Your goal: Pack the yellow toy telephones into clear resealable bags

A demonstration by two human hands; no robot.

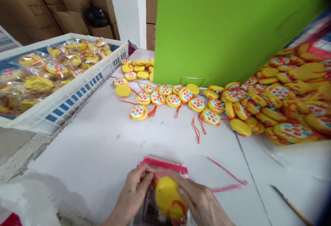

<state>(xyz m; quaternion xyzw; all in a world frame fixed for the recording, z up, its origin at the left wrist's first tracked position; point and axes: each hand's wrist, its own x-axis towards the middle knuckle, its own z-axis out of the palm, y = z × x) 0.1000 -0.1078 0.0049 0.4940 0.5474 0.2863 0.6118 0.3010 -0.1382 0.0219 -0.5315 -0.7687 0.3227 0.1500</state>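
Observation:
At the near edge of the table my left hand point(138, 186) pinches the mouth of a clear plastic bag point(148, 207). My right hand point(198, 198) is closed around the right side of a yellow toy point(165, 193), its fingers over the toy's upper edge. The toy shows its plain back, with an orange cord looped low on it, and lies at the bag's opening; how far inside it is I cannot tell. Beneath both hands is a stack of bags with a pink-red top strip point(165, 164).
A white crate point(85, 91) at left holds bagged toys. Loose yellow toys point(173, 100) line the table before a green panel point(219, 29), heaped at right. Pink strips point(227, 170) and a wooden-handled knife point(292, 205) lie at right. Cardboard boxes point(23, 8) stand behind.

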